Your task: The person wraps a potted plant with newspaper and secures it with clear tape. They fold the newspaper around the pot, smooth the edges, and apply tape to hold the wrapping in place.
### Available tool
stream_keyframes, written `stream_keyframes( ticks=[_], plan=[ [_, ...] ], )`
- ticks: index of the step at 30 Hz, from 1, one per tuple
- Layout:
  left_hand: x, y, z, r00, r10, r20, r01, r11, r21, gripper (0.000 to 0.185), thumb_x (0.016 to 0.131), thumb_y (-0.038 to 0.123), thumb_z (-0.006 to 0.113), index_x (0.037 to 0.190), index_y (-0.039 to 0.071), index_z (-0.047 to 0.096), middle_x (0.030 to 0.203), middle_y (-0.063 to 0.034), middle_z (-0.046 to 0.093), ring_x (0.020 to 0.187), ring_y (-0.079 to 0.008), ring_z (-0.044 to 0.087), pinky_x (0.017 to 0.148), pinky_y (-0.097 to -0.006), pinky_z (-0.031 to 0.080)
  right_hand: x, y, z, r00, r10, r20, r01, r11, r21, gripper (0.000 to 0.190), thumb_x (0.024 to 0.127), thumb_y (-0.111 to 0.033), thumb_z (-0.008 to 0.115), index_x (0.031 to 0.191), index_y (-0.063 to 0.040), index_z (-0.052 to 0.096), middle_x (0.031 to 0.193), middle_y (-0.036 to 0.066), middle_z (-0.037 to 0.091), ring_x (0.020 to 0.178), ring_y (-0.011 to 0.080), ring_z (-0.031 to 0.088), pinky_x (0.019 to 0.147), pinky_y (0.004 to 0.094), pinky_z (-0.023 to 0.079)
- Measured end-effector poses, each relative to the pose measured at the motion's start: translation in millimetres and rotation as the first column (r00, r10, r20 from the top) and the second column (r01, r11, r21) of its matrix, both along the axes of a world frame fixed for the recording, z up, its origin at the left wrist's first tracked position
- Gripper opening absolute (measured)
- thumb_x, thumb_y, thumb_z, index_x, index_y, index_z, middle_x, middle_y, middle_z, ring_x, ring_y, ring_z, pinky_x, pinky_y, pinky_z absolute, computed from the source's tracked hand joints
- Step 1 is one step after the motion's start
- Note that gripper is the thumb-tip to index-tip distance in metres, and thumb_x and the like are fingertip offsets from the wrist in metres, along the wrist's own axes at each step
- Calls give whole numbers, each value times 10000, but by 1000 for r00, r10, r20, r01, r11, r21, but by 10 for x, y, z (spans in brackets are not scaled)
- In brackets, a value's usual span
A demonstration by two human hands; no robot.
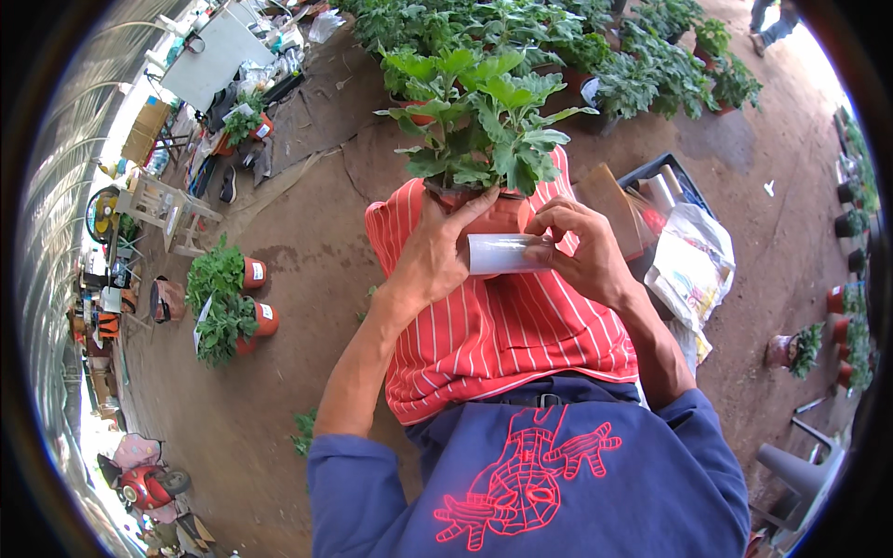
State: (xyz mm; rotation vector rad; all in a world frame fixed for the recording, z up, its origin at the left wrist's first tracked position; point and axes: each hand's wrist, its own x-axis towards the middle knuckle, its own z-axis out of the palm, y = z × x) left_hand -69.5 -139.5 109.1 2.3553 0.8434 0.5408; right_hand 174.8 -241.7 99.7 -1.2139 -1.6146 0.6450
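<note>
A leafy green potted plant (488, 125) stands upright over my lap, its terracotta-coloured pot (497, 213) resting by the red striped cloth (516, 314). My left hand (436, 244) grips the pot's left side, thumb along the rim. A roll of clear plastic film (501, 254) lies sideways against the front of the pot. On its right end are the fingertips of my right hand (575, 244), pinched together at the film. Whether a strip of film is pulled loose cannot be made out. The far side of the pot is hidden.
At the right, a dark crate (666, 166) holds rolls, beside a cardboard piece (607, 202) and a white plastic bag (698, 258). Many potted plants (649, 77) stand ahead. More pots (266, 319) sit on the dirt floor at left. A person's legs (776, 28) show at top right.
</note>
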Motion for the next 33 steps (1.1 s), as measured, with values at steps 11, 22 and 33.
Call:
stream_keyframes(
  ticks=[11, 22, 33],
  plan=[
    [14, 37, -55, 999, -27, 23, 25, 997, 67, 873, 830, 116, 927, 1622, 249, 585, 1642, -229, 364, 1519, -442, 401, 1301, -492, 375, -24, 86, -16, 940, -140, 311, 64, 968, 243, 113, 851, 50, 727, 891, -9, 639, 924, 120, 659, 794, 382, 640, 686, 465, 520],
    [28, -3, -11, 1000, -11, 11, 10, 998, 56, 848, 836, 101, 902, 1616, 228, 592, 1566, -256, 401, 1500, -465, 414, 1291, -510, 390, -31, 284, -85, 998, 55, -2, -56, 998, -16, 114, 914, 54, 753, 999, -19, 772, 885, 117, 733, 835, 225, 734, 770, 368, 577],
    [7, -45, 59, 996, -84, 3, 82, 986, 148, 847, 820, -20, 757, 1622, 160, 553, 1549, -342, 418, 1405, -536, 476, 1189, -540, 454, -309, 511, -220, 947, -320, -29, 317, 946, -70, 146, 893, -7, 815, 1032, 22, 784, 970, 145, 713, 846, 244, 702, 774, 377, 560]
  ],
)
